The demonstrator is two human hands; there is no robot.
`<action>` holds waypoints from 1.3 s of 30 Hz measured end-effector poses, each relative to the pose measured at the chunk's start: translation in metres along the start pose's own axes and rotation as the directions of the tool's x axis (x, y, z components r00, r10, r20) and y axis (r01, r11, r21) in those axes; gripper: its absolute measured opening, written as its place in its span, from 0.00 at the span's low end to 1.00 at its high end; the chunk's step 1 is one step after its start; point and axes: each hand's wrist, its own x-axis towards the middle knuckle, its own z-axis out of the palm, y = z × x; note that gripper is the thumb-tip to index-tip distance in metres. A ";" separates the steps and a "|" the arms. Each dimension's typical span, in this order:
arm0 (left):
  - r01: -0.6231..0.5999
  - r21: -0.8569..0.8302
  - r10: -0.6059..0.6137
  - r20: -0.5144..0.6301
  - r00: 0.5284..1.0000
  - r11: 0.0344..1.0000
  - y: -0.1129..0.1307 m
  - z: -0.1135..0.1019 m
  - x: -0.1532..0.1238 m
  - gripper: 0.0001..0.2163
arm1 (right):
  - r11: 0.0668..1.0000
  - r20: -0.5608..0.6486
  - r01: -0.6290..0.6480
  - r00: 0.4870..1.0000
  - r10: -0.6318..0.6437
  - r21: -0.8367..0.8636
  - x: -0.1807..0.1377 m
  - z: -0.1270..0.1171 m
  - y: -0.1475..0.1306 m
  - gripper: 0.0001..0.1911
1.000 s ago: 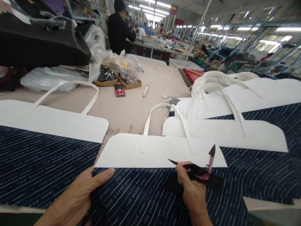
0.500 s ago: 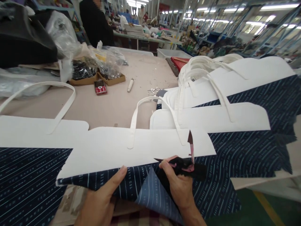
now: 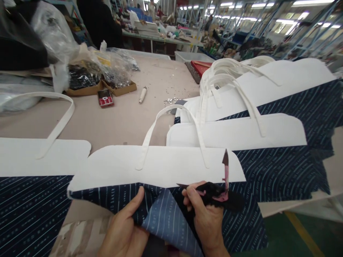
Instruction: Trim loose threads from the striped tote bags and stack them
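"At the lower centre of the frame, what is the left hand (image 3: 124, 226) doing?"

"Grasping the navy striped fabric (image 3: 118, 196), thumb on top, the other fingers partly hidden. A folded flap (image 3: 168, 221) beside them shows a paler blue side."

"And the right hand (image 3: 206, 217)?"

"Right of it, fingers curled around a black-and-pink pointed tool (image 3: 221, 197). One dark tip points left, near the lower edge of the white panel (image 3: 166, 164)."

"Where's that panel?"

"Mid-frame, directly above the fabric, a white strap (image 3: 147, 139) arching up from it. Similar pieces (image 3: 235, 132) overlap at the right; another piece (image 3: 32, 151) lies at the left. A red phone (image 3: 105, 98) rests on the table (image 3: 118, 125), upper left."
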 end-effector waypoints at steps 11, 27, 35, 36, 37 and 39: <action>-0.017 -0.165 -0.003 -0.119 0.993 0.986 0.029 -0.054 -0.017 0.24 | 0.997 0.198 0.016 0.980 -0.002 -0.072 -0.011 0.035 -0.010 0.12; 0.152 -0.300 -0.184 -0.078 0.980 0.942 0.031 -0.056 -0.020 0.24 | 0.976 0.191 0.119 0.978 -0.083 -0.183 -0.020 0.044 -0.008 0.10; 0.050 -0.234 -0.054 -0.010 0.999 0.971 0.019 -0.068 -0.011 0.23 | 0.965 0.180 0.132 0.979 -0.091 -0.228 -0.021 0.046 -0.009 0.10; 0.034 -0.218 -0.033 0.009 0.999 0.975 0.018 -0.070 -0.010 0.22 | 0.965 0.172 0.128 0.981 -0.089 -0.229 -0.021 0.046 -0.009 0.10; 0.020 -0.212 -0.016 0.023 1.000 0.977 0.017 -0.071 -0.010 0.21 | 0.964 0.169 0.128 0.982 -0.089 -0.232 -0.021 0.046 -0.009 0.10; 0.015 -0.211 -0.008 0.034 0.999 0.977 0.016 -0.072 -0.010 0.22 | 0.961 0.169 0.140 0.980 -0.101 -0.239 -0.021 0.046 -0.010 0.11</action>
